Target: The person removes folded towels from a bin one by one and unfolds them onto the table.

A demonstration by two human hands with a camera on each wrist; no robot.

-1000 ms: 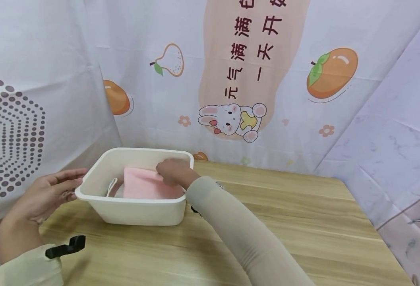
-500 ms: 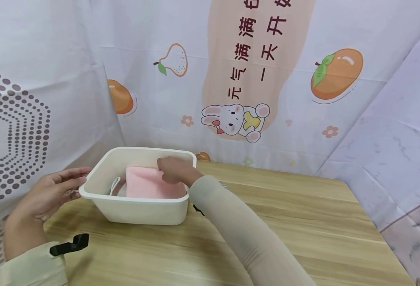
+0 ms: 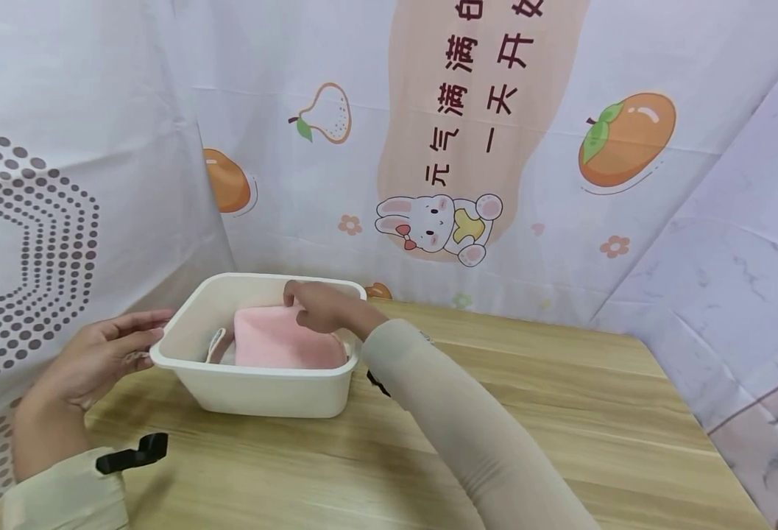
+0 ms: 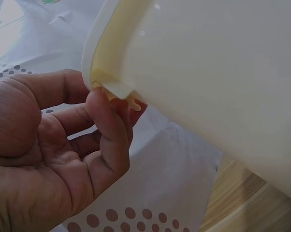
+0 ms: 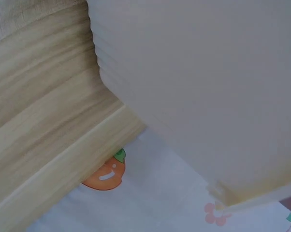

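Note:
A cream plastic storage bin (image 3: 266, 394) stands on the wooden table, with a folded pink cloth (image 3: 276, 342) inside. My left hand (image 3: 100, 357) grips the bin's left end; in the left wrist view its thumb and bent fingers meet at the rim. Reaching over the bin's right side, my right hand (image 3: 322, 305) is at the top edge of the cloth with its index finger bent downward. Its other fingertips are hidden behind the hand, so I cannot tell whether they pinch the cloth. The right wrist view shows mostly the bin's outer wall (image 5: 194, 87).
A narrow strip with a pale edge (image 3: 216, 346) lies inside the bin, left of the cloth. Printed curtains (image 3: 283, 184) hang behind and on both sides of the table (image 3: 528, 383). Black wrist mounts (image 3: 133, 454) sit over the sleeves.
My right hand has risen slightly and moved toward the back of the bin, uncovering more of the cloth's right side. My left hand stays at the rim. The whole view has shifted slightly.

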